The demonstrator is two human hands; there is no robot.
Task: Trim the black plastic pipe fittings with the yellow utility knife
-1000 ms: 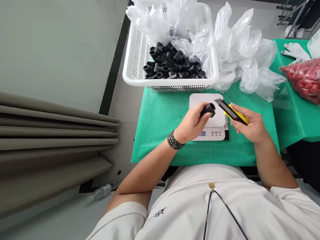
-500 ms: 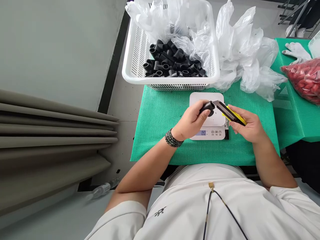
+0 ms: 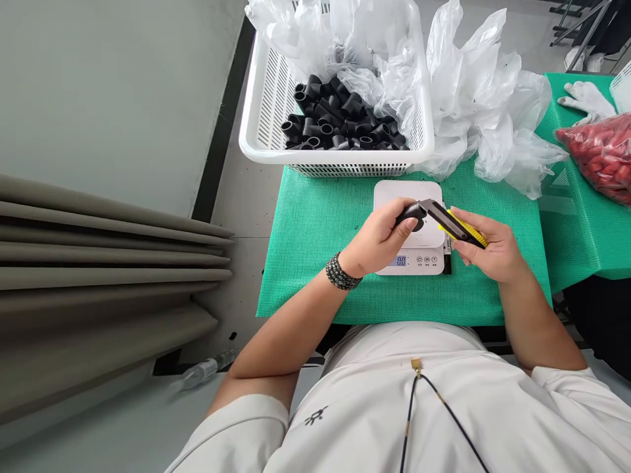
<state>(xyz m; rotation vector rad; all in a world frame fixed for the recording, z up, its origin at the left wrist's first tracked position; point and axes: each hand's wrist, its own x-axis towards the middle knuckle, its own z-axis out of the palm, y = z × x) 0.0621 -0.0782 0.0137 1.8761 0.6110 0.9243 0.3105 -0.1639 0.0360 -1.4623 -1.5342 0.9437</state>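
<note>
Left hand (image 3: 377,238) curled shut around a black plastic pipe fitting (image 3: 411,213), fingers wrapped on its body, open end pointing toward the right hand. Right hand (image 3: 495,249) pinches a yellow-and-black utility knife (image 3: 466,230) between thumb and fingers, blade angled in at the fitting's end and apparently touching it. Both hands sit just above a white digital scale (image 3: 399,194), with the fitting over its platform, not visibly resting on it. Step in hand looks like blade work at the fitting's rim. Next move calls for a firm hold and a controlled stroke, with the left fingers kept out of the blade's line. Scale sits on a green mesh mat (image 3: 315,263), and a white plastic basket (image 3: 256,148) of similar black fittings (image 3: 340,121) sits at the mat's far edge, with clear plastic bags (image 3: 473,98) over and beside it. Hard to confirm: fingers hide most of the fitting, so its full shape is unclear. Can't tell if the edge is actually cutting. Scale display (image 3: 400,261) seems to read 0.0, but it's small. Right hand hides part of the knife handle.
</note>
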